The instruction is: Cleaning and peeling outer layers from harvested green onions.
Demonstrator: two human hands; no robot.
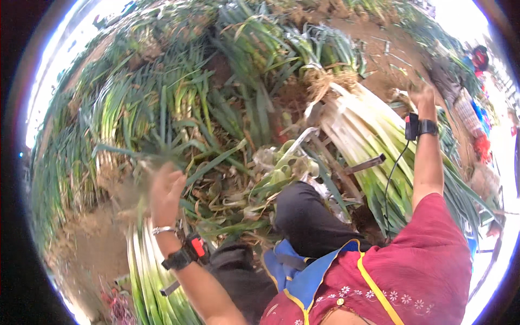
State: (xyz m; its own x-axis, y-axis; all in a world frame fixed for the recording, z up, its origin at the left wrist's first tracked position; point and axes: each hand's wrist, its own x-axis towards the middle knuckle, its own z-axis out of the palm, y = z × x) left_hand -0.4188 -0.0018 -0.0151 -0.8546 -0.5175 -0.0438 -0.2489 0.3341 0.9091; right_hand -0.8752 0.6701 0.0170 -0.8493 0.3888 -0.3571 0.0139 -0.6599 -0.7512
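Note:
My left hand [167, 195] is at the left, just above the root end of a bundle of leeks [143, 260] with pale stems. Its fingers look bent but are smeared by motion, and a blurred brown-green patch beside them hides whether it holds anything. My right hand [422, 96] reaches out to the far right, beside the root end of a large pile of white-stemmed leeks [360, 119]. Blur covers its fingers, so what they hold, if anything, is unclear. Between my hands lies a heap of stripped leek leaves [271, 187].
Untrimmed leeks [124, 108] with long green leaves cover the ground at the left and far side. A metal bar [365, 163] sticks out by the right pile. Brown soil [81, 244] shows at the left. Another person [479, 58] is at the far right, near colourful sacks.

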